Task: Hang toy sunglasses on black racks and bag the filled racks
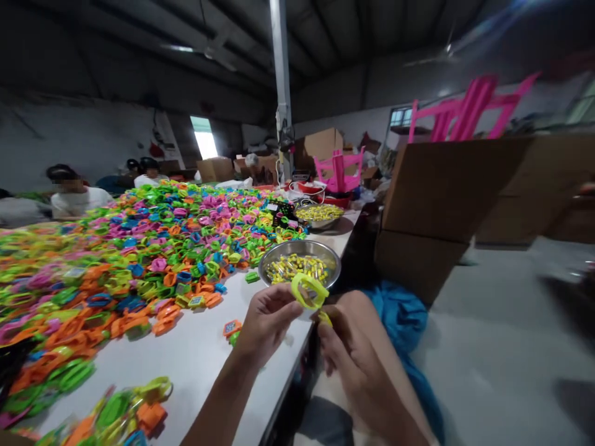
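My left hand (273,319) pinches a yellow plastic toy watch (320,290) by its looped band, above the table's front edge. Just below the watch, my right hand (348,350) has its fingers closed on a small yellow piece (325,318); most of it is hidden, and I cannot tell whether it touches the watch. Behind both hands stands a metal bowl (335,265) of small yellow-and-clear capsules (292,267). An orange toy watch (231,327) lies on the white table (195,353), left of my left hand.
A large heap of colourful toy watches (162,241) spreads over the table's left side. Farther back sits a second bowl of yellow pieces (320,212). Cardboard boxes (427,192) and pink stools (474,111) stand to the right. Several people (77,198) sit beyond the heap.
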Tool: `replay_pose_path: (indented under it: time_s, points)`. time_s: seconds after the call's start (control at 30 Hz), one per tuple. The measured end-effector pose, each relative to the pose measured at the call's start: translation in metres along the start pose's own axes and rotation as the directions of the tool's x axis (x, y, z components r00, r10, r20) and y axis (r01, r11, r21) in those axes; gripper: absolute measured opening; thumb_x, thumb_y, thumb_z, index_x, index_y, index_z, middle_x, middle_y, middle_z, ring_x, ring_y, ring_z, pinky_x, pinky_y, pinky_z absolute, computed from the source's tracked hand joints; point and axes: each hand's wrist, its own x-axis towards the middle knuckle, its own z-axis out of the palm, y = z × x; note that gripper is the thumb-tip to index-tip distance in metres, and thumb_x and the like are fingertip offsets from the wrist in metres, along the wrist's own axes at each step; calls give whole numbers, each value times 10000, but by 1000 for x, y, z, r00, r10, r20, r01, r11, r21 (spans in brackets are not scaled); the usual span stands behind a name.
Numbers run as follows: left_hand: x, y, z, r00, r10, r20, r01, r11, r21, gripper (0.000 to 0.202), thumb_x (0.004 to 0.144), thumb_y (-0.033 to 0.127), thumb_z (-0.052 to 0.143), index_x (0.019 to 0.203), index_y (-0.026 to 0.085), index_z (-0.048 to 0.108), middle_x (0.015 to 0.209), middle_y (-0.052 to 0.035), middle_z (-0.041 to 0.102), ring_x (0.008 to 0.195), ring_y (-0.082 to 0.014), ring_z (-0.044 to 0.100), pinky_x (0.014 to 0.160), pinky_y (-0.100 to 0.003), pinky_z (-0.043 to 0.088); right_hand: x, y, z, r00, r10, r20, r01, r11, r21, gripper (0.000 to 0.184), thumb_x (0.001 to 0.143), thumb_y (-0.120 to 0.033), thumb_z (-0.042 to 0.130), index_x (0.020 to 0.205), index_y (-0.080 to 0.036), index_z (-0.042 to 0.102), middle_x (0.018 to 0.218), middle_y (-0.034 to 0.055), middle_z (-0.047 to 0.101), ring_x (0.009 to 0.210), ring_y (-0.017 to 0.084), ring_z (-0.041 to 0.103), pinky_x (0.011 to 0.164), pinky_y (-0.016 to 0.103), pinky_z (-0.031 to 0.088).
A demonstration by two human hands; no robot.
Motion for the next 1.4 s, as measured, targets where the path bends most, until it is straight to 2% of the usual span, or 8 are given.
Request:
replay_pose_path:
  time_s: [0.37, 0.53, 0.67, 0.8, 0.93, 1.0, 1.17, 1.4]
  points:
    - [-43, 12, 57, 944, 196, 264, -206, 978, 13, 126, 891, 282, 906, 1012, 283, 872, 915, -14, 808, 970, -147, 749, 827, -204, 529, -73, -48, -4, 997, -12, -77, 29, 974, 227, 572, 965, -718, 724, 1150, -179, 784, 653, -63, 393, 560, 101, 333, 503, 219, 366]
    - [-42, -1, 56, 963, 164, 212, -170, 985, 8, 112, 897, 263, 899, 1004, 268, 868, 1052, -36, 818, 1075, -163, 734, 903, -235, 537, -59, -25, -12, 985, 172, 26, -165, 876, 454, 598, 823, -701, 873, 1157, -211, 797, 596, -101, 344, 455, 45, 200, 387, 151, 249]
    - [-25, -18, 39, 984, 116, 136, -117, 993, 1, 172, 866, 293, 930, 989, 217, 837, 981, -41, 811, 974, -152, 742, 925, -255, 557, -28, -1, -22, 935, 353, -27, -298, 824, 482, 569, 753, -701, 912, 1093, -257, 805, 630, -41, 522, 448, 56, 394, 414, 134, 364]
    - [-2, -1, -11, 979, -52, 199, -14, 948, 319, 325, 916, 429, 868, 1118, 179, 816, 1127, -117, 816, 1040, -228, 770, 935, -322, 597, 19, 23, -29, 932, 362, 0, -341, 877, 338, 482, 773, -659, 903, 1050, -283, 781, 835, 43, 743, 634, 168, 661, 551, 234, 571]
    - [2, 37, -102, 976, -164, -146, 198, 368, 908, 282, 1023, 425, 700, 1166, 215, 821, 1143, -72, 830, 1026, -215, 765, 895, -302, 585, 63, 60, -10, 958, 204, 204, -200, 979, -37, 351, 976, -605, 699, 1033, -261, 742, 847, 45, 746, 739, 221, 691, 659, 301, 596]
    - [-5, 45, -152, 922, -88, -376, 384, 101, 918, 325, 1057, 459, 612, 1120, 210, 813, 1143, -65, 829, 1004, -226, 765, 886, -321, 580, 77, 80, 12, 925, 113, 362, -40, 978, -203, 275, 1037, -493, 630, 1032, -242, 743, 928, 63, 753, 851, 244, 709, 763, 336, 594]
    - [-32, 29, -248, 814, 115, -570, 581, -159, 798, 232, 1022, 258, 562, 1044, 156, 769, 1136, -158, 791, 1085, -330, 732, 991, -471, 568, 87, 112, 79, 737, -5, 676, 494, 686, -534, 158, 1047, -189, 583, 1005, -202, 735, 1090, 115, 711, 1045, 312, 695, 854, 417, 585]
    - [-38, -10, -303, 842, 218, -493, 538, -270, 798, 342, 1035, 190, 498, 1304, 166, 707, 1470, -168, 674, 1387, -322, 588, 1220, -517, 440, 94, 120, 87, 675, -55, 736, 616, 590, -521, 83, 979, -189, 725, 1062, -189, 729, 1116, 114, 729, 1081, 321, 695, 876, 408, 574]
